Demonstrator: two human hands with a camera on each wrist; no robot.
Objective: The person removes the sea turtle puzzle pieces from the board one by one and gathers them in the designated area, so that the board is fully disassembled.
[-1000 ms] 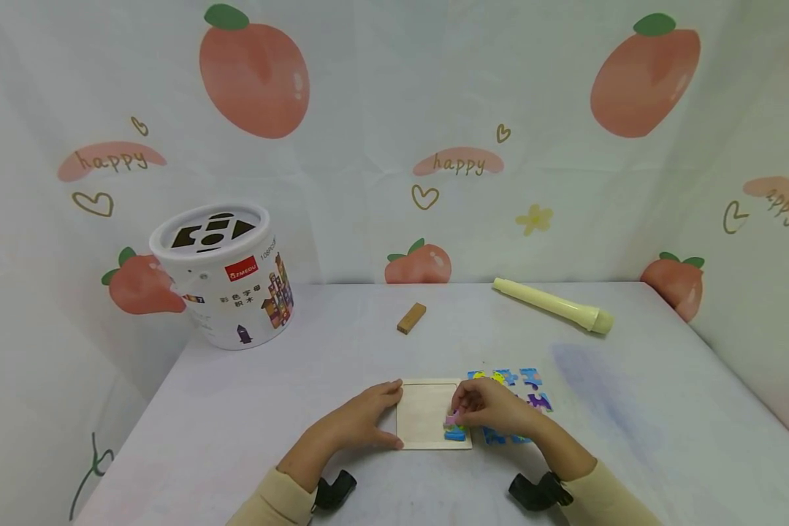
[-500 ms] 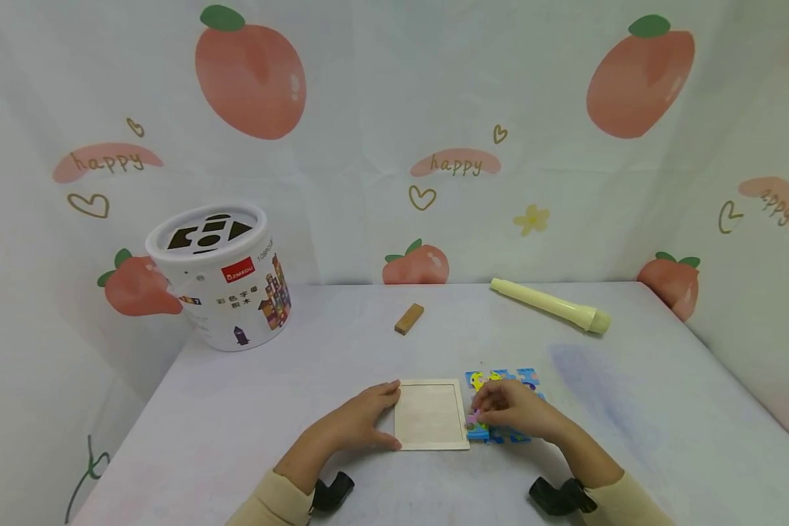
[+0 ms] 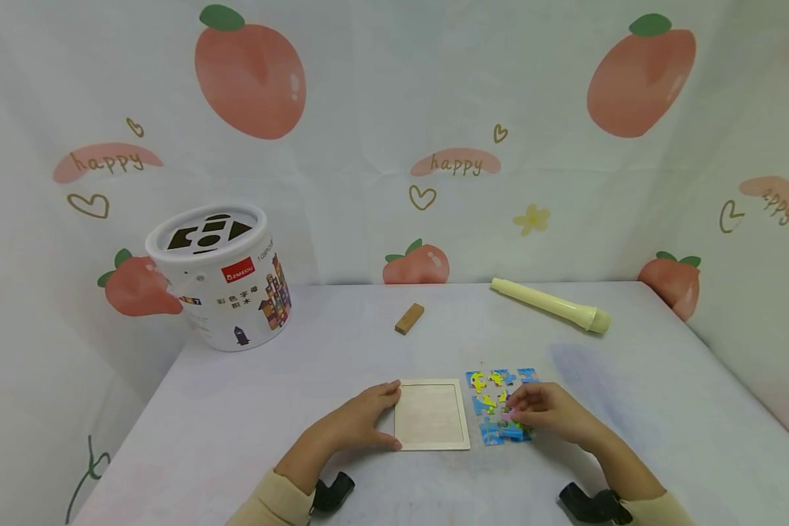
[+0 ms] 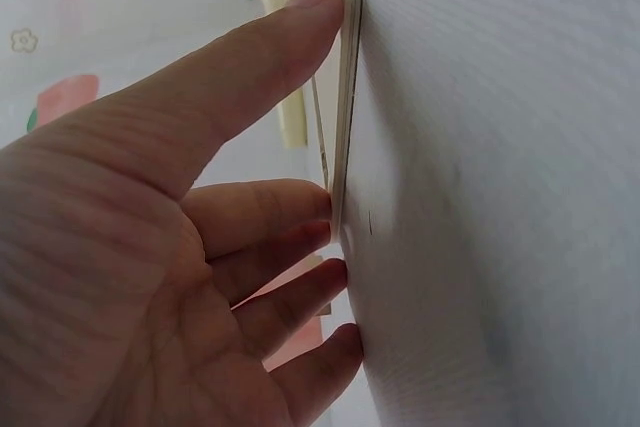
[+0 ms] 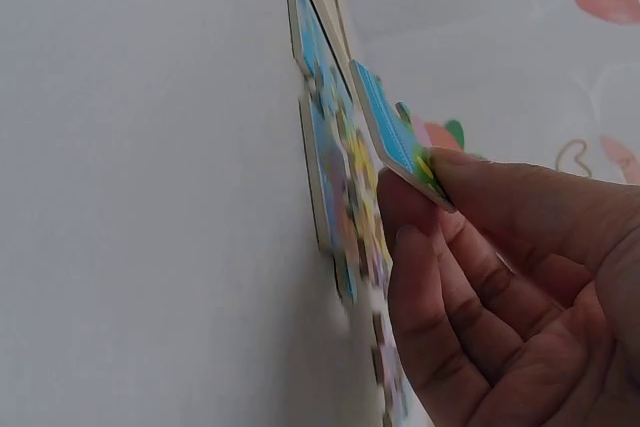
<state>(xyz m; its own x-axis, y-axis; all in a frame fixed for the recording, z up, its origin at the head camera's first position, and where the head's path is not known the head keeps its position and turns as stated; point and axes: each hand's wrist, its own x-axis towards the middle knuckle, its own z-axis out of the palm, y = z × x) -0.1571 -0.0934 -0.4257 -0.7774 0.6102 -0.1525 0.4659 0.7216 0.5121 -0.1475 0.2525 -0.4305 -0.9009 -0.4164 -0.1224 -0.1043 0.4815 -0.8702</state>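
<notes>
A pale wooden puzzle tray (image 3: pixel 432 415) with a raised rim lies flat on the table. My left hand (image 3: pixel 358 420) touches its left side, thumb at the near corner and fingertips toward the far one; the left wrist view shows the thumb (image 4: pixel 250 62) on the rim, the fingers loosely extended. Between thumb and fingers, my right hand (image 3: pixel 555 410) pinches a blue, green and pink jigsaw piece (image 5: pixel 385 127). It is held tilted above the other jigsaw pieces (image 3: pixel 489 405), which lie in loose rows right of the tray, partly hidden by that hand.
At the back left stands a white block bucket (image 3: pixel 226 292) with shaped holes in its lid. A small wooden block (image 3: pixel 410 319) lies behind the tray. Toward the back right rests a pale yellow stick (image 3: pixel 549 305). A printed cloth backdrop (image 3: pixel 342 219) rises behind the table.
My right hand has carried the pinched jigsaw piece rightward, from over the tray's right edge to above the loose pieces. My left hand has stayed at the tray.
</notes>
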